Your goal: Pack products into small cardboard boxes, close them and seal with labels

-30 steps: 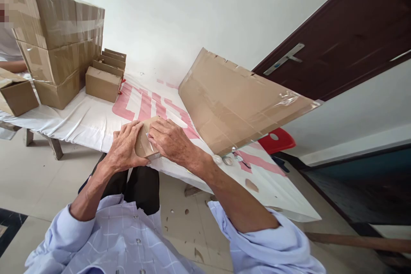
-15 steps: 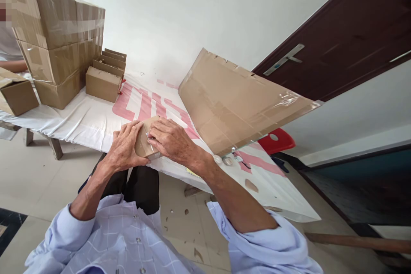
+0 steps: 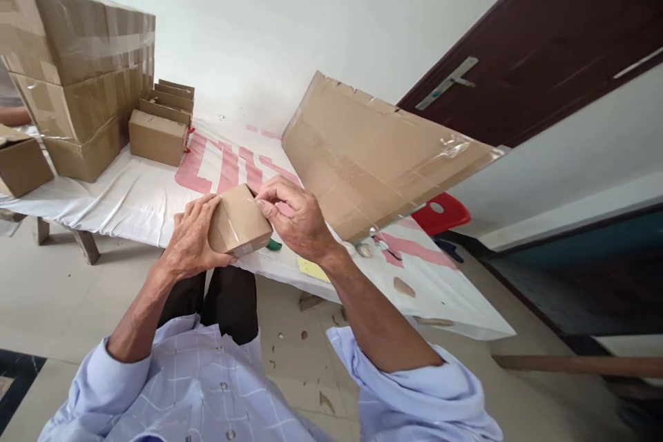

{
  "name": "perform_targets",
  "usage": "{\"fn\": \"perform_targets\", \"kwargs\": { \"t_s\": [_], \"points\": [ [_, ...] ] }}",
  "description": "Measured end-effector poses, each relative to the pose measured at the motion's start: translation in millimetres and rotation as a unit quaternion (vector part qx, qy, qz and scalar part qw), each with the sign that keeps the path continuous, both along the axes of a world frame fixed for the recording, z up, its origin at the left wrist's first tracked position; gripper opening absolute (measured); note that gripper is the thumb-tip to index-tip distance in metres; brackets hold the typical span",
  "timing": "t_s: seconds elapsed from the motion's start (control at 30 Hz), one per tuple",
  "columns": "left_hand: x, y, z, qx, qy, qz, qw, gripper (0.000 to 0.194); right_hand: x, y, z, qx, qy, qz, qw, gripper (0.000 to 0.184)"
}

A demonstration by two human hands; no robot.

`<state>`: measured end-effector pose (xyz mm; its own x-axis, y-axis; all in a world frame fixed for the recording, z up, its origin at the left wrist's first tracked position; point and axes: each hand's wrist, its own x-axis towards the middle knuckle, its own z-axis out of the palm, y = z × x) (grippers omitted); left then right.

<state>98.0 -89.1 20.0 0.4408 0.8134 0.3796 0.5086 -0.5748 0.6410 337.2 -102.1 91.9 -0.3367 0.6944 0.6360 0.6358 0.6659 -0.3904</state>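
A small brown cardboard box [image 3: 239, 221] is tilted over the front edge of the cloth-covered table, with a shiny strip of clear tape on its upper face. My left hand [image 3: 193, 238] grips its left side, thumb along the near edge and fingers at the back. At the box's far right edge, my right hand [image 3: 293, 217] has thumb and forefinger pinched together; what lies between them is hidden. A narrow dark gap shows at the edge near those fingertips. Partly behind the box lies a green object [image 3: 274, 244], beside a yellow sheet [image 3: 313, 270].
Large taped cartons [image 3: 85, 83] stand stacked at left, next to a row of small boxes [image 3: 158, 138]. A big cardboard panel [image 3: 383, 152] leans over the table [image 3: 466, 311]. Tape rolls [image 3: 364, 250] lie under it, near a red chair [image 3: 443, 214]. Another person's arm [image 3: 14, 116] shows far left.
My right hand has moved from the middle of the box's upper face to its far right edge, uncovering the tape strip. The green object has come into sight. The view has shifted slightly.
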Motion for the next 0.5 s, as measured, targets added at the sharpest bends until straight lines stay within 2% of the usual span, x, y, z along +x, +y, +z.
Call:
{"fn": "perform_targets", "kwargs": {
  "t_s": [0.1, 0.2, 0.27, 0.37, 0.5],
  "points": [
    [-12, 8, -4.7, 0.011, -0.022, 0.006, 1.000, 0.113, 24, -6, -4.1, 0.003, 0.083, -0.033, 0.996, 0.020],
    [-28, 21, -8.9, 0.012, -0.045, 0.021, 0.999, 0.114, 69, -14, -22.7, 0.001, 0.138, -0.116, 0.984, 0.024],
    [-38, 29, -9.2, 0.002, -0.051, 0.032, 0.998, 0.114, 106, -20, -44.3, -0.003, 0.163, -0.186, 0.969, 0.026],
    [-50, 36, -6.6, -0.024, -0.025, 0.070, 0.997, 0.110, 158, -30, -87.4, -0.028, 0.192, -0.280, 0.940, 0.026],
    [-62, 45, -8.0, -0.030, 0.013, 0.110, 0.993, 0.108, 204, -37, -148.0, -0.102, 0.236, -0.370, 0.893, 0.019]
  ]
}}
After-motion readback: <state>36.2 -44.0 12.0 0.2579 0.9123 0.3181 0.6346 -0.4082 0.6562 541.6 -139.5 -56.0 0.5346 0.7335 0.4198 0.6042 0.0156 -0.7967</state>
